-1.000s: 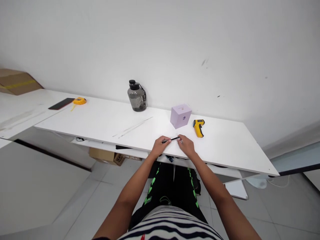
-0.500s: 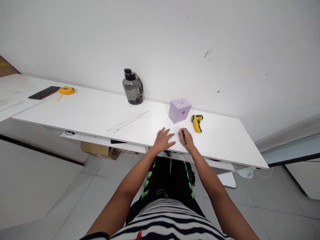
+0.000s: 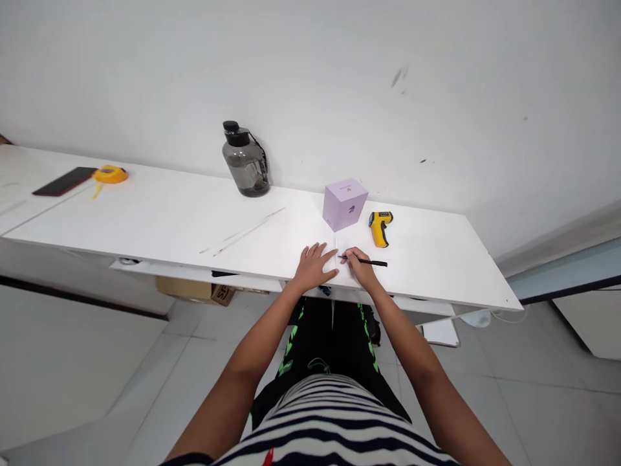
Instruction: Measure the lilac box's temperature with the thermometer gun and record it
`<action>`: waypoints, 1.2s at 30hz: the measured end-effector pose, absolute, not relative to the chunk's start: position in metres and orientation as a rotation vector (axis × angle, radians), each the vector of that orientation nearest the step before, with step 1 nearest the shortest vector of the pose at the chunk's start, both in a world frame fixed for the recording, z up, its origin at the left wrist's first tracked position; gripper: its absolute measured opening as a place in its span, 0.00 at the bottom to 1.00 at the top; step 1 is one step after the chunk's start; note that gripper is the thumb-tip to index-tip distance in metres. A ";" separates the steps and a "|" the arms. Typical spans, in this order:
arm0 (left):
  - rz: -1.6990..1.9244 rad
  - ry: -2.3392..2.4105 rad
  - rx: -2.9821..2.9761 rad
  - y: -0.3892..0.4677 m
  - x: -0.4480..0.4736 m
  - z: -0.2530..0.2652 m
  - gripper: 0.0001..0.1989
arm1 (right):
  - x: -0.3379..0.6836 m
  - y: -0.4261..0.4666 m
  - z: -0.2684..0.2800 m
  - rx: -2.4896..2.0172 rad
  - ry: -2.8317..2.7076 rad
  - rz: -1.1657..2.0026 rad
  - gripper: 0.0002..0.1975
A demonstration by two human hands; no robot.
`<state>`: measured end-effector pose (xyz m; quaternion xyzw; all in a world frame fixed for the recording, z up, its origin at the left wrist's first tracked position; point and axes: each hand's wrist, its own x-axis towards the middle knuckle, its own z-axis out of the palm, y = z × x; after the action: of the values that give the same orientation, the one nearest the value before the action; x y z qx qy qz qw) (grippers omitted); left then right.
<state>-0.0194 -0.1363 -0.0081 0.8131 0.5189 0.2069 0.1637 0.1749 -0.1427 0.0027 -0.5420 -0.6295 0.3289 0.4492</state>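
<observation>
My right hand grips a slim black pen. The pen lies nearly level, its tip pointing left and its rear end sticking out to the right. Flat on the white tabletop, my left hand has its fingers spread, the thumb towards the pen tip. Between the hands is a white surface with a faint edge, perhaps paper; I cannot make it out fully. A lilac box stands just beyond both hands. To its right lies a yellow and black infrared thermometer.
A large grey water bottle stands against the wall. Further left on the white table lie a yellow tape measure and a dark flat object. A cardboard box sits below the table.
The pen has swung from steep to nearly level, its rear end now to the right. My left hand stays flat. The whole view has shifted slightly.
</observation>
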 end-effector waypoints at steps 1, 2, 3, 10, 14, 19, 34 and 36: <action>0.585 1.477 2.320 -0.137 -0.019 -0.008 0.34 | 0.174 -0.145 0.004 -1.347 -1.522 0.822 0.17; 0.576 1.471 2.325 -0.137 -0.019 -0.008 0.34 | 0.174 -0.147 0.005 -1.360 -1.484 0.826 0.16; 0.565 1.463 2.333 -0.138 -0.019 -0.007 0.34 | 0.173 -0.148 0.006 -1.376 -1.453 0.827 0.17; 0.552 1.478 2.326 -0.139 -0.017 -0.007 0.33 | 0.172 -0.150 0.004 -1.397 -1.564 0.841 0.20; 0.572 1.481 2.287 -0.138 -0.017 -0.009 0.35 | 0.171 -0.149 0.001 -1.383 -1.579 0.855 0.19; 0.507 1.481 2.297 -0.137 -0.018 -0.008 0.38 | 0.171 -0.149 0.001 -1.364 -1.590 0.870 0.18; 0.258 1.502 2.316 -0.140 -0.019 0.011 0.40 | 0.172 -0.151 0.003 -1.382 -1.552 0.928 0.19; 0.262 1.499 2.307 -0.140 -0.019 0.012 0.39 | 0.171 -0.151 0.003 -1.389 -1.562 0.914 0.18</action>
<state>-0.0192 -0.1401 0.0119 0.8200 0.5326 0.0930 0.1877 0.1705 -0.1506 0.0030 -0.5535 -0.6223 0.3642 0.4168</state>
